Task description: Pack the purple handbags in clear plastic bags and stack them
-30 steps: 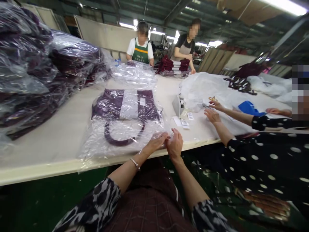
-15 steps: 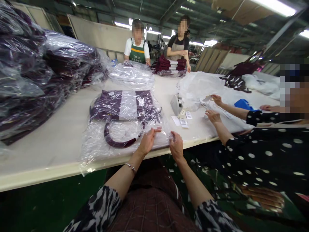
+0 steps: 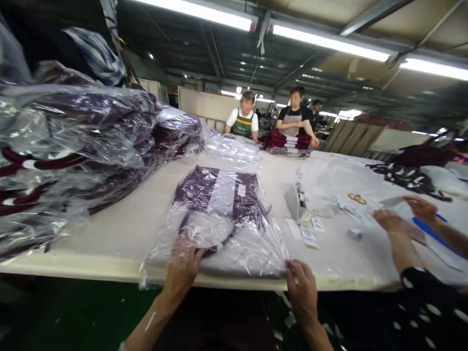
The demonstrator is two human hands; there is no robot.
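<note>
A dark maroon handbag (image 3: pixel 246 195) lies on the table inside a clear plastic bag (image 3: pixel 256 248). A pale wrap (image 3: pixel 222 187) crosses its body, and its curved handle (image 3: pixel 210 251) points towards me. My left hand (image 3: pixel 183 261) is at the near part of the handle, thumb apart, its fingers blurred and partly behind plastic film; whether they grip is unclear. At the plastic bag's near right corner, my right hand (image 3: pixel 302 285) pinches the film's edge between thumb and fingers.
Plastic-wrapped maroon bags (image 3: pixel 91 126) are piled on the left. Paper tags (image 3: pixel 309 236) lie beside a grey holder (image 3: pixel 292 201). A co-worker's hands (image 3: pixel 398 219) work at the right. Two people stand across the table (image 3: pixel 109 243), near stacked maroon items (image 3: pixel 287 141).
My left hand has moved left to the handle from the bag's right part. My right hand holds the film's edge, now drawn further right of the handle. The view has tilted upward.
</note>
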